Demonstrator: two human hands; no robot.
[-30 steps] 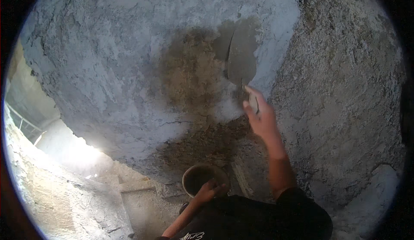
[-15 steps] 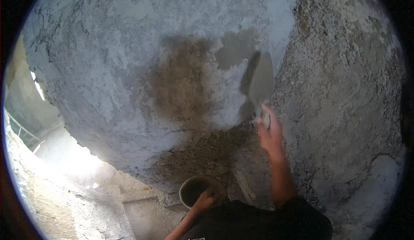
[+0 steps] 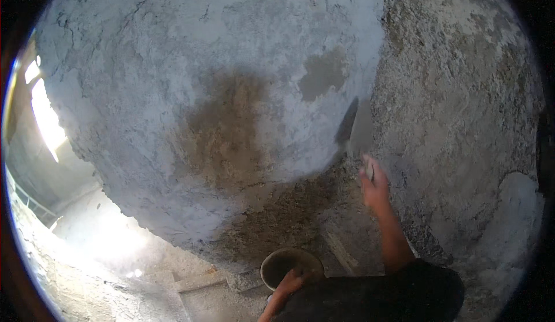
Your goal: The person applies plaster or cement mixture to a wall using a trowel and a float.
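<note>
My right hand (image 3: 376,183) is closed round the handle of a pointed trowel (image 3: 361,130), its arm stretched up to the wall. The trowel's blade points upward near the border between pale plaster and rough wall, with a dark shadow along its left side. Whether the blade touches the wall, I cannot tell. Low in the picture, my left hand (image 3: 291,281) grips the near side of a round bowl (image 3: 277,256), thumb over the rim. What the bowl holds is too dark to make out. A smooth, damp grey patch (image 3: 322,77) sits on the plaster above left of the trowel.
Pale, uneven plaster (image 3: 144,91) covers the wall's left part; coarse bare wall (image 3: 457,102) lies to the right. A brown area (image 3: 225,131) marks the middle. Brightly lit rubble and ground (image 3: 104,235) show lower left, and a board (image 3: 341,250) leans beside the bowl.
The trowel and my right hand have come lower, away from the grey patch, and the blade looks narrower. My left hand still holds the bowl. The whole view has shifted somewhat.
</note>
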